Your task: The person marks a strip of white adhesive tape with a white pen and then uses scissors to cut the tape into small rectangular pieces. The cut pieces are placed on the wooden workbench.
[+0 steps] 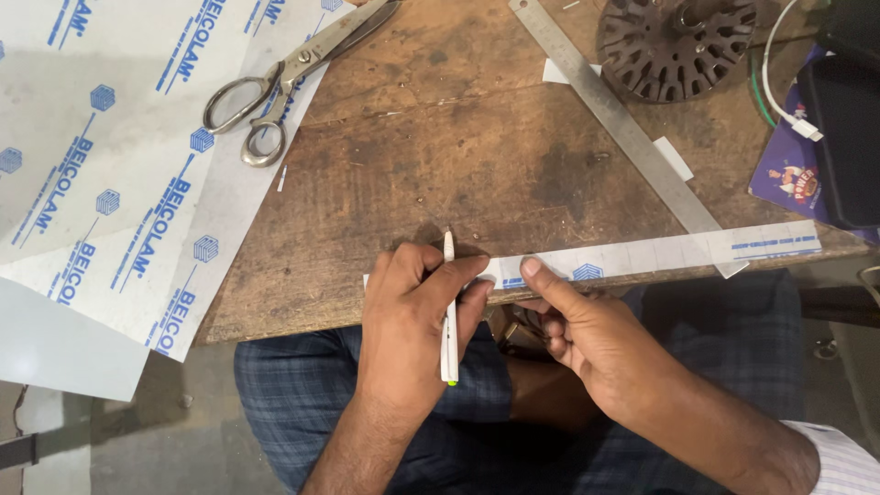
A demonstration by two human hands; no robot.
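Forearms rise from the near edge over checked trousers. Left hand [408, 316] curls its grip around a white pen [449, 312], tip on the table [440, 147]. Right hand [587, 325] presses a thumb on a long white strip [660, 254] along the table's near edge, grip otherwise loose. Farther off lie a steel ruler [614, 115] and scissors [284, 78].

Seen from above, both forearms reach forward from the bottom of the view over the person's lap. The left hand [408, 316] lies palm down, its back facing up, fingers curled inward and closed in a grip, thumb pressed across toward the right. The right hand [587, 330] comes in at a slant from the lower right, thumb stretched out and pressing down flat, the other fingers tucked under out of sight.
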